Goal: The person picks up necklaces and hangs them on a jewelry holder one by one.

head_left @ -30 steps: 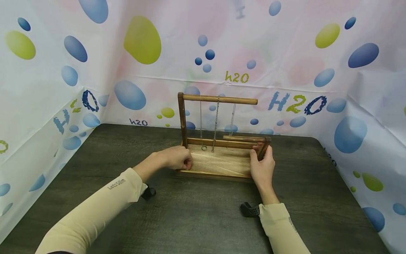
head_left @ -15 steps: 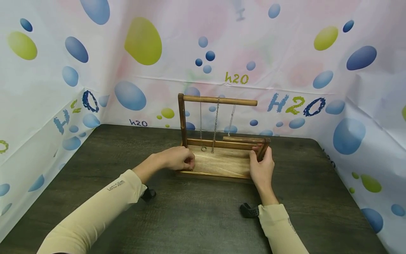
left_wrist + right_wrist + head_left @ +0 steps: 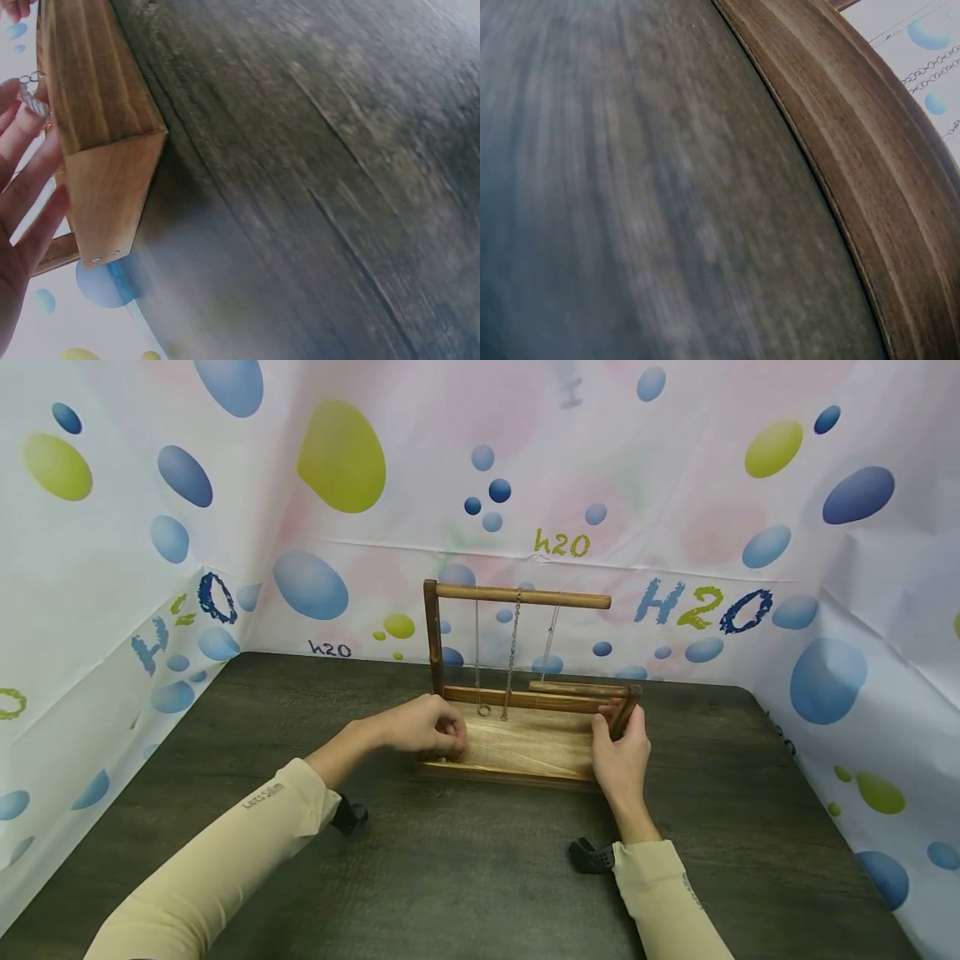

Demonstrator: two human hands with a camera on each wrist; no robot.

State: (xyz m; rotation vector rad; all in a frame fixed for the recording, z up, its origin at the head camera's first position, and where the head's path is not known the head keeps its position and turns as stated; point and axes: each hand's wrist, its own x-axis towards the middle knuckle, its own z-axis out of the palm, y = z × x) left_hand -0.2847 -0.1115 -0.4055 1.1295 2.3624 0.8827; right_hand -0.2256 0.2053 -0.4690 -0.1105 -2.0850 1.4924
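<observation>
A wooden jewelry stand [image 3: 525, 772] with a shallow tray base stands on the table. From its tall upper bar [image 3: 562, 600] hang thin necklaces, among them a link chain [image 3: 513, 647] and one with a ring pendant [image 3: 483, 710]. My left hand [image 3: 423, 724] is over the tray's left end, fingers curled. In the left wrist view its fingertips pinch a silvery twisted piece of jewelry [image 3: 34, 103] with chain links, partly hidden by the fingers. My right hand [image 3: 624, 756] grips the tray's right end, beside the short post [image 3: 624, 714]; its far fingers are hidden behind the post.
A lower bar [image 3: 577, 690] juts inward from the short right post. The dark wood-grain table [image 3: 465, 868] extends around the stand. Behind and beside it hangs a white sheet [image 3: 420, 460] printed with coloured bubbles.
My left hand has risen slightly from the tray's front left corner and shifted a little right, leaving a small shiny bit visible there. The right hand and the stand have stayed put.
</observation>
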